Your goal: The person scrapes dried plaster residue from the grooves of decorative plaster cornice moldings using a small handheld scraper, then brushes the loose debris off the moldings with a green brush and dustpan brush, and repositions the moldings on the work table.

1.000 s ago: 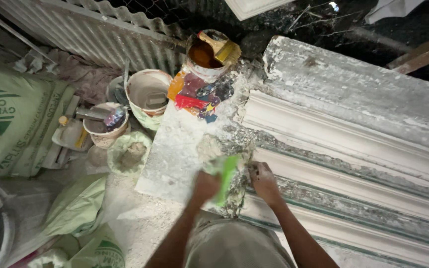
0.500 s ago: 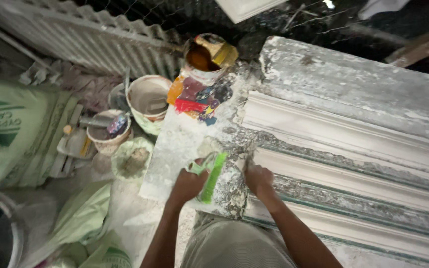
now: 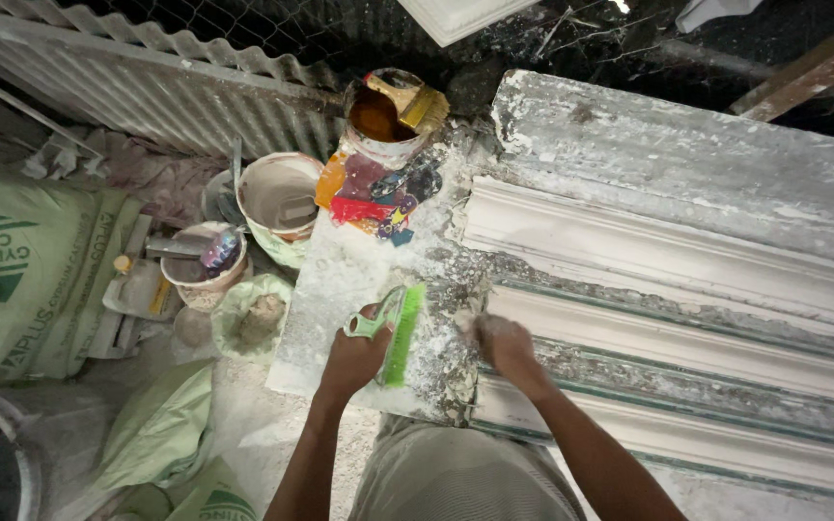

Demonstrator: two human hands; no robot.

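Left hand (image 3: 357,352) gripping green brush (image 3: 400,333), right hand (image 3: 500,340) on moulding (image 3: 687,347)

We see a long moulding (image 3: 687,289) that looks like matt white plaster, chalky and rough, with flaking grey-green streaks in its grooves. Our left hand (image 3: 354,357) grips a brush (image 3: 400,333) of glossy green plastic with bright green bristles; our right hand (image 3: 502,342) is dusted with white powder. The flat board (image 3: 340,280) beneath is crusted and gritty, with smears of coloured paint at its far end. A paint can (image 3: 383,121) looks like metal, caked in dried paint. The bucket (image 3: 277,198) seems smooth plastic, the sack (image 3: 21,280) woven plastic, the wall sheet (image 3: 147,82) dull corrugated metal.
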